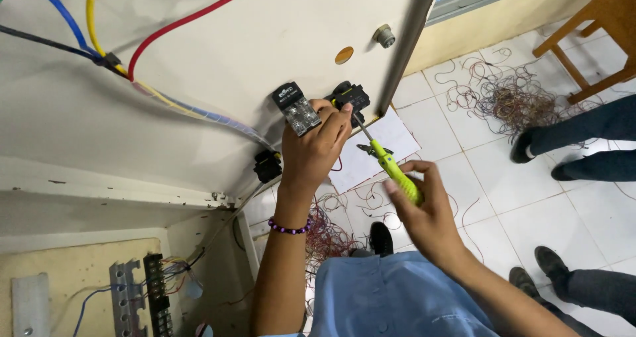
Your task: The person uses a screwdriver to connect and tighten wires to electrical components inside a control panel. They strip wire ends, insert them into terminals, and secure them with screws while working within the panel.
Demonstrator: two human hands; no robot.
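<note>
1. Near the frame's centre, the left hand (315, 145) presses fingers and thumb around a small black-and-clear plastic switch block (297, 108) against the cream metal panel door (218, 52).
2. The right hand (424, 201), lower right of centre, closes around the yellow-green plastic-handled screwdriver (391, 166); its tip seems to meet a second black block (351, 96), though the fingers partly hide it.
3. The switch block looks light, rigid and somewhat brittle; holding its sides seems safest.
4. The ridged handle likely grips well.
</note>
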